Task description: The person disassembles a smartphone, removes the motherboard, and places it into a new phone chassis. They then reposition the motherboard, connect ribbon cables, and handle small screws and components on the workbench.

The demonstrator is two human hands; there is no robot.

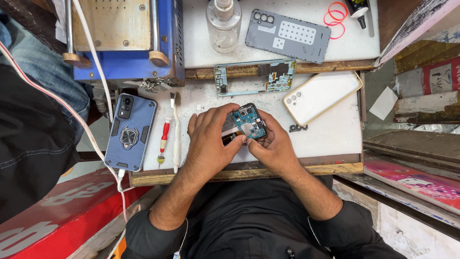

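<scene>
Both hands meet over the white worktop. My left hand and my right hand together pinch a small blue-green phone circuit board, held tilted just above the surface. An orange flex strip and a dark part show under my left fingers. A bare phone middle frame lies just beyond the hands. A grey phone back cover rests farther back.
A white phone case lies right of the hands, a blue rugged-cased phone on a white cable to the left. Beside it lie a red screwdriver and a toothbrush. A blue machine, clear bottle and red rubber bands stand behind.
</scene>
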